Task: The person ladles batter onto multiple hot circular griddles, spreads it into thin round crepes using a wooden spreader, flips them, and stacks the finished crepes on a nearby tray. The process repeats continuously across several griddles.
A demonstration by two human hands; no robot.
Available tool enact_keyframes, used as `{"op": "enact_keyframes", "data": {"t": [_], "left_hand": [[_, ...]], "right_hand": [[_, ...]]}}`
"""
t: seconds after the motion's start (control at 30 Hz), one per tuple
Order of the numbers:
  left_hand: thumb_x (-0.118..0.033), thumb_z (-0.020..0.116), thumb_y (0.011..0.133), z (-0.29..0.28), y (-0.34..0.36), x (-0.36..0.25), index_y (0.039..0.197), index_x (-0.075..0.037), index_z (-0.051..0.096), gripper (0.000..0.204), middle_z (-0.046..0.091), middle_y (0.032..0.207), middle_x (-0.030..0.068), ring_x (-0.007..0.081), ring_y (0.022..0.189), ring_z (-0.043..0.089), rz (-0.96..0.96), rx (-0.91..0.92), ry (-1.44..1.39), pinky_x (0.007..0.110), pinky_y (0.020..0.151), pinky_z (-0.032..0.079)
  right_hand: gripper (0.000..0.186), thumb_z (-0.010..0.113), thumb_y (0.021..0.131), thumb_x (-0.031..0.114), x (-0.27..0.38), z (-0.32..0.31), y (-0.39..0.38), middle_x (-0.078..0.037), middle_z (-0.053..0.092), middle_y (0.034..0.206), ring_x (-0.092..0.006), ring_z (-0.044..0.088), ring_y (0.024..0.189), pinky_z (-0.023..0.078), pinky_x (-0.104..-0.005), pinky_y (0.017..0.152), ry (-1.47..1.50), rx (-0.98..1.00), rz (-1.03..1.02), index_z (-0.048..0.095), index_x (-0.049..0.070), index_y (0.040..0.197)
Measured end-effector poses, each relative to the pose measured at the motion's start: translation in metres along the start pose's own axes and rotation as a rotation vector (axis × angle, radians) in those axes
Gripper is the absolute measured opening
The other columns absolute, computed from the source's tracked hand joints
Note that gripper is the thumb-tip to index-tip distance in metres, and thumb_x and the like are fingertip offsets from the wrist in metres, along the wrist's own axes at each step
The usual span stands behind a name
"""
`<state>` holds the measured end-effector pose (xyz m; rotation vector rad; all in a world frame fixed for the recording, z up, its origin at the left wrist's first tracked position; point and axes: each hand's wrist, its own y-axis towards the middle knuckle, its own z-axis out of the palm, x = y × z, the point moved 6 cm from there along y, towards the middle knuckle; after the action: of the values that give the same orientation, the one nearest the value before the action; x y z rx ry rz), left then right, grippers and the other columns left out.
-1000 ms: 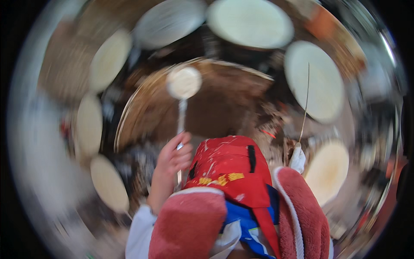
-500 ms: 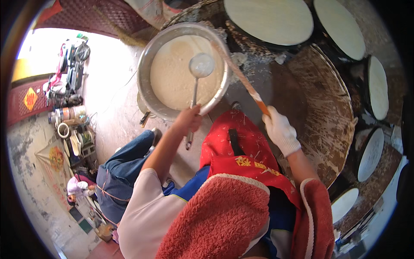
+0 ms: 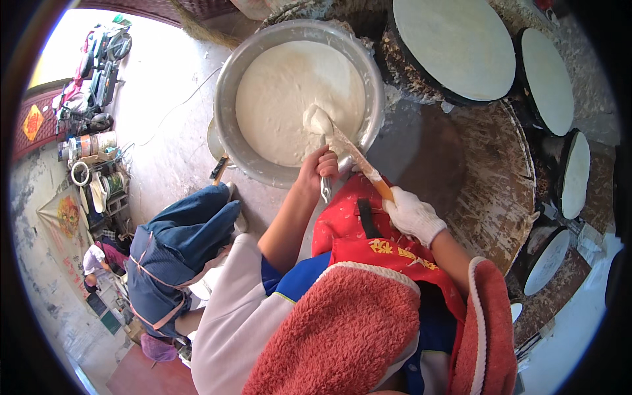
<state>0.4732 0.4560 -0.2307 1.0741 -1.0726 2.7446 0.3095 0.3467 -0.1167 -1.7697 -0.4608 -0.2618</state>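
Observation:
A wide metal basin (image 3: pixel 228 131) of pale, thick batter (image 3: pixel 289 85) stands in front of me. My left hand (image 3: pixel 320 166), bare, is closed round the handle of a metal ladle (image 3: pixel 318 122), whose batter-coated bowl is at the batter's near right part. In a white knitted glove, my right hand (image 3: pixel 413 215) grips the orange handle end of a long wooden stick (image 3: pixel 359 158). Its batter-smeared far end reaches over the basin's rim and meets the ladle's bowl; whether they touch I cannot tell.
Several round black griddles spread with pale batter, such as the nearest big griddle (image 3: pixel 454 49), curve round my right side. They border a brown, round-edged surface (image 3: pixel 490 178). On my left a person in a blue apron (image 3: pixel 174 257) bends over. A motorbike (image 3: pixel 105 72) stands farther off.
The wooden stick's end has swung down and left to the ladle. The ladle has shifted right and nearer me within the basin. The whole view has also shifted, and the person at left has moved.

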Motion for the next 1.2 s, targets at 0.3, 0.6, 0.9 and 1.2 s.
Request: {"op": "enact_keyframes", "data": {"t": [0.3,0.6,0.9,1.2], "left_hand": [[-0.027,0.032,0.105,0.123,-0.083,0.122,0.075,-0.012,0.032,0.033,0.024,0.048,-0.0057,0.0065,0.035,0.026,-0.034,0.652,0.123,0.025,0.034,0.025],[-0.034,0.025,0.106,0.216,-0.196,0.197,0.081,-0.011,0.032,0.035,0.025,0.051,-0.004,0.0082,0.034,0.025,-0.021,1.002,0.619,0.025,0.032,0.023],[-0.029,0.03,0.106,0.172,-0.222,0.158,0.079,-0.012,0.033,0.032,0.025,0.049,-0.0069,0.0049,0.033,0.022,0.37,0.467,0.715,0.024,0.028,0.018],[-0.033,0.045,0.102,0.111,-0.192,0.157,0.077,-0.015,0.039,0.031,0.029,0.05,-0.0056,0.0074,0.033,0.023,0.944,-0.488,1.682,0.025,0.03,0.02]], "right_hand": [[0.019,0.049,0.094,0.021,0.038,-0.039,-0.093,0.002,0.043,0.055,-0.0059,0.031,0.035,0.023,-0.024,0.032,0.714,0.261,-0.175,0.051,0.004,0.102],[0.023,0.047,0.097,0.017,0.11,-0.099,-0.167,-0.007,0.052,0.057,-0.0136,0.049,0.044,0.041,-0.0286,0.044,0.004,-0.416,-0.918,0.054,0.0,0.111],[0.059,0.066,0.085,0.007,0.068,-0.095,-0.145,-0.013,0.058,0.082,-0.0345,0.06,0.063,0.05,-0.0413,0.055,-0.388,-1.174,-1.128,0.048,0.019,0.14],[0.02,0.068,0.08,-0.002,-0.148,-0.117,-0.178,-0.016,0.063,0.084,-0.0321,0.061,0.073,0.051,-0.0371,0.066,0.088,-1.246,-0.794,0.063,-0.003,0.099]]}}
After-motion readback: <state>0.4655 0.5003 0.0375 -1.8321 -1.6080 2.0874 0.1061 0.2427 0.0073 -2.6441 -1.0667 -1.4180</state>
